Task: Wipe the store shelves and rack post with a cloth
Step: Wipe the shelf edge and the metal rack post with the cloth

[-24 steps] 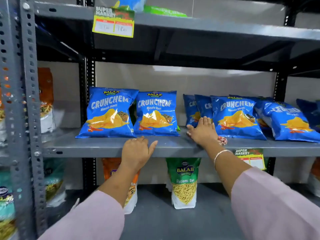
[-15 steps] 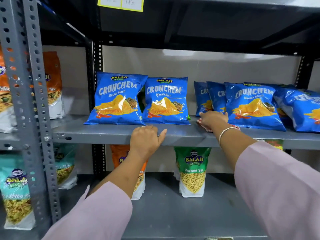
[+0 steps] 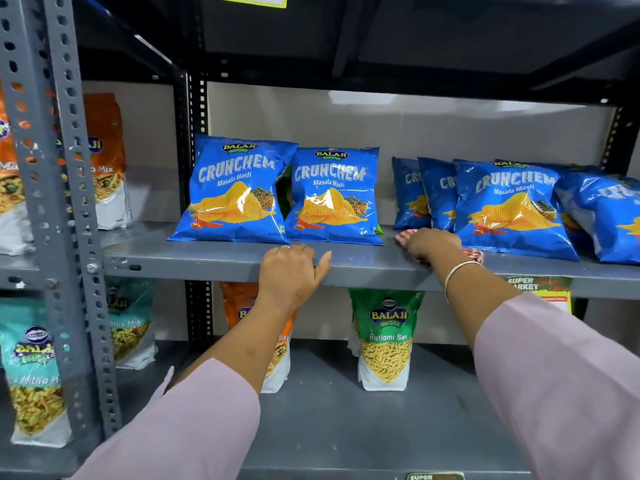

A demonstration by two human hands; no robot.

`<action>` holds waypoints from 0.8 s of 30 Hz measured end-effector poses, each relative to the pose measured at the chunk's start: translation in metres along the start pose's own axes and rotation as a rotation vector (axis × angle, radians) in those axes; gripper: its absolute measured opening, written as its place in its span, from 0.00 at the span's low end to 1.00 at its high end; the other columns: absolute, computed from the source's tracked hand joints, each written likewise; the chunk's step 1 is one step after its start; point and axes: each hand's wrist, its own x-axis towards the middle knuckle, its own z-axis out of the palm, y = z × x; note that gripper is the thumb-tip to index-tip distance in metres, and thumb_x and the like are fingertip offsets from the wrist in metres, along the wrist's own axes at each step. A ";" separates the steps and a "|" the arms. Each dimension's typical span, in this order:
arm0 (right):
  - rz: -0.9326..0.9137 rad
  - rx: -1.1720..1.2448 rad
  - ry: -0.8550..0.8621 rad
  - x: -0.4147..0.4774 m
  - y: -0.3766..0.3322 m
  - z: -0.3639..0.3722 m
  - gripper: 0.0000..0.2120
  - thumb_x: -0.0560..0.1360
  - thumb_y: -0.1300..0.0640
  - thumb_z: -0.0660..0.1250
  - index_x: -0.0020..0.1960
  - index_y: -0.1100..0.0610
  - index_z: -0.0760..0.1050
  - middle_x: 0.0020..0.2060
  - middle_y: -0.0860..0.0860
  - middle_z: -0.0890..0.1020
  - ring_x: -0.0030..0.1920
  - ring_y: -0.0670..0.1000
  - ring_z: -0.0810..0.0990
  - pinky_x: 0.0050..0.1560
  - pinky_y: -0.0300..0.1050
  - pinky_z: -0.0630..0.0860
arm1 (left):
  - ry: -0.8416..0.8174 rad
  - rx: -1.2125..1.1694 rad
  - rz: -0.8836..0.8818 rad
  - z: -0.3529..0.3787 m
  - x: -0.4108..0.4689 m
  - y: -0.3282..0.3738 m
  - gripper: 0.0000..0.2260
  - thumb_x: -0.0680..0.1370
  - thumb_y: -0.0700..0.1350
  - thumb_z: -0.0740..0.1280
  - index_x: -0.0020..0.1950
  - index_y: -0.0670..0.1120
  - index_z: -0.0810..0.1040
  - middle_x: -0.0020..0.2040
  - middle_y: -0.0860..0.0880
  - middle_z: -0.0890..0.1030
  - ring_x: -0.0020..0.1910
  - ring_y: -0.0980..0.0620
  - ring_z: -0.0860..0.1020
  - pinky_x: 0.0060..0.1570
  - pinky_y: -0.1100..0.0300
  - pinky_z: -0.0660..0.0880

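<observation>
Fingers of the right hand [image 3: 431, 244] press a red-and-white checked cloth [image 3: 403, 236] onto the grey metal shelf [image 3: 214, 252]; left hand [image 3: 291, 275] grips its edge. Wiping could topple nearby blue crisp packets [image 3: 509, 206].

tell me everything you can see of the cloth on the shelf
The cloth is mostly hidden under the right hand. What shows looks like soft woven fabric in a red and white check: a rounded edge pokes out left of the knuckles, and a smaller bit shows past the wrist near the bangle. It lies bunched and pressed flat on the grey metal shelf, in the gap between two groups of blue crisp bags, close to the shelf's front edge. Its full size and shape cannot be told.
</observation>
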 end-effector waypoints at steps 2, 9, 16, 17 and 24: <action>0.033 0.003 0.014 -0.002 0.000 0.000 0.24 0.80 0.51 0.52 0.73 0.61 0.64 0.72 0.58 0.68 0.71 0.59 0.68 0.69 0.54 0.66 | -0.008 -0.004 -0.004 0.000 0.000 0.000 0.25 0.76 0.56 0.53 0.26 0.44 0.74 0.21 0.47 0.73 0.20 0.47 0.71 0.24 0.61 0.65; 0.014 0.062 0.088 -0.001 0.003 0.001 0.19 0.80 0.59 0.56 0.69 0.63 0.67 0.69 0.60 0.72 0.69 0.60 0.70 0.66 0.52 0.70 | -0.045 0.001 -0.019 0.000 0.000 0.000 0.25 0.76 0.56 0.52 0.28 0.44 0.76 0.23 0.47 0.75 0.22 0.47 0.73 0.24 0.60 0.68; -0.053 0.168 0.221 -0.014 0.013 -0.001 0.17 0.78 0.64 0.56 0.66 0.65 0.68 0.66 0.63 0.74 0.67 0.63 0.72 0.63 0.54 0.71 | -0.154 0.000 -0.044 -0.003 -0.001 0.003 0.30 0.77 0.57 0.47 0.58 0.39 0.80 0.55 0.41 0.82 0.56 0.44 0.79 0.59 0.49 0.72; -0.068 0.201 0.215 -0.015 0.015 -0.003 0.17 0.78 0.64 0.57 0.66 0.65 0.68 0.66 0.63 0.74 0.67 0.63 0.72 0.63 0.54 0.71 | -0.207 0.002 -0.045 -0.005 -0.001 0.004 0.32 0.77 0.58 0.43 0.65 0.40 0.75 0.63 0.41 0.77 0.64 0.45 0.74 0.66 0.48 0.65; -0.136 0.767 0.100 -0.017 0.002 -0.019 0.09 0.75 0.63 0.66 0.52 0.67 0.74 0.45 0.60 0.79 0.44 0.58 0.78 0.43 0.48 0.75 | -0.199 0.096 -0.040 -0.023 -0.009 0.001 0.30 0.79 0.59 0.45 0.75 0.40 0.52 0.76 0.43 0.56 0.75 0.48 0.54 0.71 0.49 0.48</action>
